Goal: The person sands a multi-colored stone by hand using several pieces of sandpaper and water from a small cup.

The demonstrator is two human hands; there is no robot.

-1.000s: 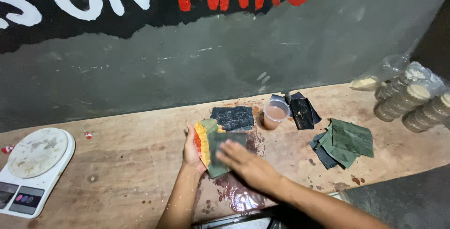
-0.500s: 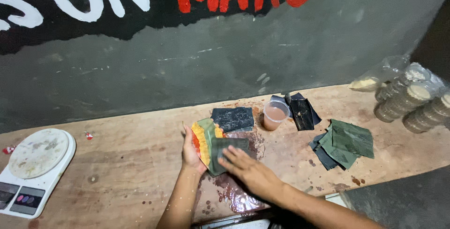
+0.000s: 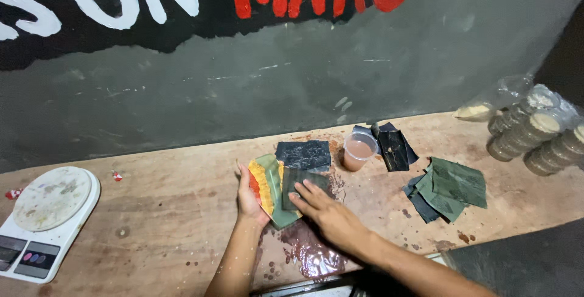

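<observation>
A fanned stack of thin flexible sheets [image 3: 274, 190], red, yellow and pale green at its left edge and darker green to the right, lies on the wooden table [image 3: 164, 212] in front of the person. The left hand [image 3: 250, 196] cups the stack's left edge, fingers curled around it from below and the thumb on the coloured layers. The right hand [image 3: 325, 212] lies flat and spread, fingertips pressing the dark green top sheet [image 3: 304, 181], gripping nothing.

Just behind the stack, touching it, sits a dark blue-black sheet [image 3: 303, 153] with a glossy, speckled face. Below the hands a crumpled piece of clear film [image 3: 313, 254] with reddish-brown smears lies on the table, with stains of the same colour around it.

To the right of the dark sheet stands a small clear plastic cup [image 3: 359, 150] holding a brownish-pink liquid, and just beside that a few black sheets [image 3: 394, 148] overlap. Further right lies a loose pile of dark green sheets [image 3: 453, 184]. At the table's far right end, stacks of round lidded containers [image 3: 535, 136] rest on their sides, near a clear plastic bag [image 3: 493, 99].

Well apart, at the left end, stands a white digital kitchen scale [image 3: 45, 221] with a stained round platform. A grey painted wall [image 3: 304, 72] rises behind the table.
</observation>
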